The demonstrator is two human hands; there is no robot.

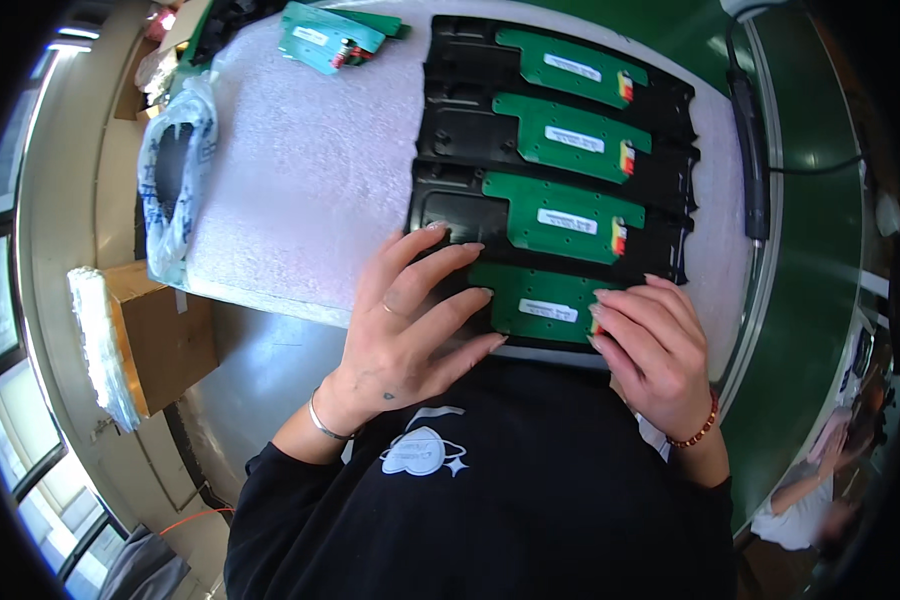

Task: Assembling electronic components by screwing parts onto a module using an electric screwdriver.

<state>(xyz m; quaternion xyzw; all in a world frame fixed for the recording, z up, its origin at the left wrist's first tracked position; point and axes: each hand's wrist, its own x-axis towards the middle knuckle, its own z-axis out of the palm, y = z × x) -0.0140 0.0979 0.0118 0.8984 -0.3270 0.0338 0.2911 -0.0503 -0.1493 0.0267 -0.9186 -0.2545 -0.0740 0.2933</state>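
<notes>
Black plastic housings lie in a column, each carrying a green circuit board, such as this one (567, 222), with a white label and a red, yellow and white connector (620, 237) at its right end. The nearest circuit board (530, 303) lies between my hands. My left hand (410, 310) spreads its fingers over that housing's left end, with fingertips touching the board's left side and the housing above it. My right hand (655, 345) is closed at the board's right end, thumb and fingertips pinched at its connector (597, 322), which they mostly cover.
White foam sheet (300, 190) covers the work surface. More green boards (335, 38) are piled at the far left. A clear plastic-wrapped roll (177, 180) sits at the left edge, a cardboard box (160, 335) below it. On the right lies a black corded screwdriver (753, 160). Another person (805, 500) is at lower right.
</notes>
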